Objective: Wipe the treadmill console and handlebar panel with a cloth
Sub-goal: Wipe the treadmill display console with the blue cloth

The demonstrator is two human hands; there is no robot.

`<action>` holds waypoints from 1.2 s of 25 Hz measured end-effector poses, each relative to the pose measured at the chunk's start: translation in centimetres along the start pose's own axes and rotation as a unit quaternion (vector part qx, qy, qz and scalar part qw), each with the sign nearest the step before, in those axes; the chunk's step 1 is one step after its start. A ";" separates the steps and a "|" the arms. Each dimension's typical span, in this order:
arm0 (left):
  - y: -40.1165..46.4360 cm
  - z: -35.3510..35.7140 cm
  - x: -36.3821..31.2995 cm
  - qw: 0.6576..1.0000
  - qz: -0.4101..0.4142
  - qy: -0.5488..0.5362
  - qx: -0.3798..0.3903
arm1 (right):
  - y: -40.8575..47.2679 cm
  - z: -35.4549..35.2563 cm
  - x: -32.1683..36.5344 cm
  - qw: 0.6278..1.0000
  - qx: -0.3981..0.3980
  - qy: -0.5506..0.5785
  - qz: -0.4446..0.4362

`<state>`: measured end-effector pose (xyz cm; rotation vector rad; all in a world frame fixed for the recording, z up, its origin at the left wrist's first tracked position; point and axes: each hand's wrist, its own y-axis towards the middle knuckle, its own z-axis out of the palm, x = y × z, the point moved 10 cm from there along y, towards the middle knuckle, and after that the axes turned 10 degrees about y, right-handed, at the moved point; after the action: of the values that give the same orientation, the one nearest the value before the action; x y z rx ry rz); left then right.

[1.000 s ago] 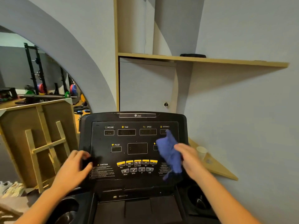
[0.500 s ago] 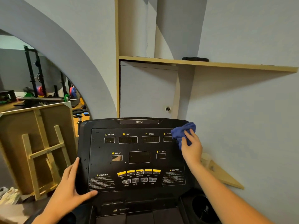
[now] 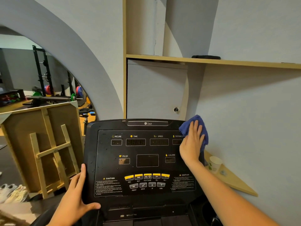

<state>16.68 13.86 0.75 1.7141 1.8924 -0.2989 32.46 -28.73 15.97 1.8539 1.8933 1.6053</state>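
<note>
One black treadmill console (image 3: 143, 160) fills the centre, carrying five yellow buttons (image 3: 147, 176) above four grey buttons (image 3: 147, 185). Left hand (image 3: 76, 194) grips its lower left edge, thumb across the front. Right hand (image 3: 191, 144), fingers flat and together, presses one blue cloth (image 3: 197, 123) against the upper right corner.

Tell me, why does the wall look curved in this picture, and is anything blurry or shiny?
Head view: the wide-angle lens bends straight lines, so the shelf and wall edges bow. The console reads sharply, its labels legible, with faint reflections on its dark windows. The right hand pressing the blue cloth looks crisp; the left hand too. Light is soft and even.
</note>
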 end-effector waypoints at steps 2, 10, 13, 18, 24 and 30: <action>0.1 0.1 -0.1 1.000 -0.003 -0.002 -0.002 | -0.1 1.1 1.5 0.998 0.036 -0.004 -0.050; -0.4 -0.3 -0.7 1.000 0.000 0.008 -0.017 | -5.8 4.4 5.5 0.944 0.215 0.015 -0.249; -0.5 -0.4 -0.9 1.000 0.000 0.015 -0.017 | -7.9 4.0 3.6 0.928 0.258 -0.002 -0.270; -0.6 -0.3 -0.9 1.000 0.005 0.013 -0.009 | -8.9 1.9 -0.2 0.934 0.259 -0.009 -0.247; -0.5 -0.2 -0.9 1.000 0.008 0.016 -0.006 | -6.4 0.6 -1.8 0.965 0.197 -0.007 -0.175; -0.2 0.2 -0.5 1.000 0.004 0.018 0.001 | -3.3 0.8 0.7 0.982 0.111 -0.010 -0.152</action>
<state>16.50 13.31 0.84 1.7390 1.9122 -0.2691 30.44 -26.93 13.85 1.5395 2.2937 1.3236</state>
